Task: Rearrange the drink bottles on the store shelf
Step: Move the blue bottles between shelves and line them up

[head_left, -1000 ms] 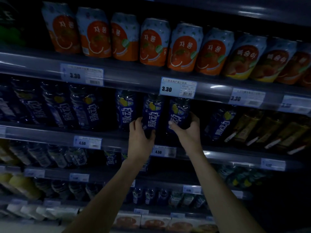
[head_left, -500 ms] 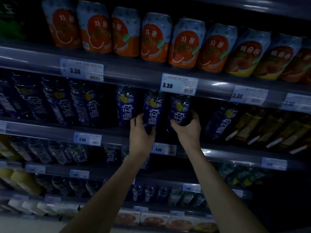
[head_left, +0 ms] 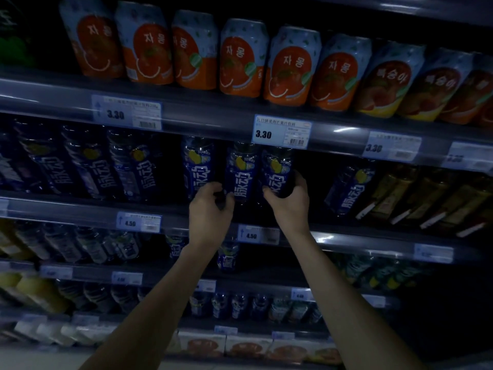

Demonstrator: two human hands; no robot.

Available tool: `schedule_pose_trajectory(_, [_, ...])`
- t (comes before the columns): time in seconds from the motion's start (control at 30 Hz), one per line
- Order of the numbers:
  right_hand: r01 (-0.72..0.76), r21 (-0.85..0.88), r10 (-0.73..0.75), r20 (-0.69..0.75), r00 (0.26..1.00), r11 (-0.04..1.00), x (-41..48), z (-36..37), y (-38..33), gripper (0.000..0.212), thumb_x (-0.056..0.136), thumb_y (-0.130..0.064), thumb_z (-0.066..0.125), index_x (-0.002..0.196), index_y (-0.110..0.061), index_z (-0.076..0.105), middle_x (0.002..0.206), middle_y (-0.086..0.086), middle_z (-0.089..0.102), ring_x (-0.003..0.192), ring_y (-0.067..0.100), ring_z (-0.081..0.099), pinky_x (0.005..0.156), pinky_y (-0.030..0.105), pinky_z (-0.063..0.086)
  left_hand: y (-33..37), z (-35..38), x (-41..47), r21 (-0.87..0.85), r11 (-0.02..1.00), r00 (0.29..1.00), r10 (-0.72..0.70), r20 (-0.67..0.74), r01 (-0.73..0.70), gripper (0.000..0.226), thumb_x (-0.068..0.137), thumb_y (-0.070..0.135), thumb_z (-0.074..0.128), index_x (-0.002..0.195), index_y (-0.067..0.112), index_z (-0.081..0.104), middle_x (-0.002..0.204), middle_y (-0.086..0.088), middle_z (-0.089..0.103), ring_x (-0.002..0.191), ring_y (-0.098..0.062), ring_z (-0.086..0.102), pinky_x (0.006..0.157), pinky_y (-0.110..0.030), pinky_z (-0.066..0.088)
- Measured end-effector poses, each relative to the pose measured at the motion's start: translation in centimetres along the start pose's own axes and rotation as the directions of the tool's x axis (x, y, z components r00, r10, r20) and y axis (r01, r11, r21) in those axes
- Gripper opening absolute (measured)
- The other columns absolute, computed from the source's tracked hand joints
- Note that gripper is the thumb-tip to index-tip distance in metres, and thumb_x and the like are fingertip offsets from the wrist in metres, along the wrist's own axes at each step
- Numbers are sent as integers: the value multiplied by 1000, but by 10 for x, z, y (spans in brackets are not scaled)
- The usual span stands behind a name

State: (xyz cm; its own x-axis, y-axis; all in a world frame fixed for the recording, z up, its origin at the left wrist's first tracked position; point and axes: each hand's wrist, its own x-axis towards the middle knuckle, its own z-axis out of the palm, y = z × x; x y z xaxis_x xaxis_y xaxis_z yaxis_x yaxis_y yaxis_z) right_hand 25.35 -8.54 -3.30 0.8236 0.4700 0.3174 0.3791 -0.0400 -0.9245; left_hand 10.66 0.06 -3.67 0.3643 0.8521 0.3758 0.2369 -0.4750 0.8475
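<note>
1. Hands up at the second shelf, both working just below the 3.30 price tag. Dim light, plenty of shadow.

2. Left hand sits below and left of that tag, fingers curled round the base of the middle blue bottle. It looks like a loose cupping hold; how firmly it presses I cannot tell.

3. Right hand is directly under the tag, wrapped round the lower half of the right blue bottle, thumb in front, fingers behind. That one is clearly gripped.

4. Both bottles stand upright on the shelf, side by side and nearly touching. A third blue bottle stands free, further left of the tag.

5. My read: two bottles are being shuffled along the row at once.

6. Risks now. The necks sit close beneath the tag rail, so lifting too high could knock a cap against it.

7. Holding low on tall bottles invites tipping, and a lean left would take the free neighbour with it.

8. Slick plastic, poor light: a slip near the front lip means a drop past the 4.50 tag.
</note>
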Motion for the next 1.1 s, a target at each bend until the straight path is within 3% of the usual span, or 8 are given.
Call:
schedule_pose_trajectory(0.13, [1, 13, -1, -22, 1000, 1000, -8, 5, 1, 69, 72, -28, 82, 131, -20, 47, 126, 5, 54, 111, 12, 57, 95, 27, 50, -16, -21, 6, 58, 998, 980, 1, -200, 11, 35, 89, 24, 65, 116, 11, 48, 113, -3, 45, 101, -17, 48, 83, -32, 48])
schedule_pose_trajectory(0.23, [-14, 4, 14, -61, 998, 1000, -10, 9, 2, 71, 72, -23, 82, 133, -17, 46, 126, 5, 54, 111, 12, 57, 96, 27, 50, -26, -26, 18, -2, 986, 974, -165, -155, 167, 69, 85, 32, 69, 139, 13, 31, 139, -8, 32, 125, -23, 36, 96, -29, 39])
schedule_pose_trajectory(0.3, [-19, -12, 18, -77, 997, 1000, -8, 10, 3, 70, 72, -22, 81, 133, -16, 47, 126, 5, 55, 111, 14, 57, 96, 29, 50, -29, -24, 26, -18, 974, 968, -227, -105, 227, 81, 83, 38, 70, 146, 15, 24, 145, -5, 31, 130, -22, 36, 98, -29, 36])
schedule_pose_trajectory(0.43, [-16, -36, 13, -80, 997, 999, -6, 9, 6, 69, 71, -23, 82, 131, -18, 49, 124, 4, 56, 107, 10, 58, 82, 7, 45, -32, -19, 39, 1, 978, 973, -209, -94, 211, 80, 80, 39, 74, 143, 11, 34, 137, -6, 43, 122, -22, 46, 94, -27, 41])
schedule_pose_trajectory(0.6, [-18, -45, 13, -103, 995, 999, -9, 10, 9, 70, 71, -26, 82, 132, -20, 47, 123, 0, 53, 104, 5, 56, 76, -1, 42, -38, -19, 46, -32, 974, 967, -227, -116, 225, 77, 75, 38, 78, 137, 10, 42, 131, -7, 53, 117, -20, 52, 94, -32, 47])
schedule_pose_trajectory(0.87, [-10, -43, 5, -113, 994, 999, -14, 11, 8, 69, 73, -25, 81, 133, -17, 47, 123, -2, 52, 102, 0, 53, 77, -2, 40, -37, -17, 46, -28, 977, 969, -214, -126, 212, 73, 74, 36, 80, 133, 10, 47, 126, -5, 57, 106, -12, 54, 86, -21, 44])
schedule_pose_trajectory(1.0, [-22, -32, 19, -101, 995, 999, -17, 13, 7, 69, 75, -26, 79, 135, -19, 45, 123, -2, 53, 105, 3, 54, 77, 0, 42, -33, -13, 42, -12, 980, 973, -200, -118, 200, 75, 73, 40, 79, 134, 10, 47, 125, -4, 57, 108, -15, 54, 91, -28, 47])
schedule_pose_trajectory(1.1, [-29, -24, 27, -90, 996, 999, -17, 12, 6, 69, 75, -26, 79, 135, -20, 45, 122, -3, 52, 102, 0, 54, 76, -2, 41, -29, -9, 40, -19, 981, 976, -192, -104, 191, 73, 73, 39, 79, 132, 10, 47, 121, -4, 58, 100, -10, 52, 87, -25, 46])
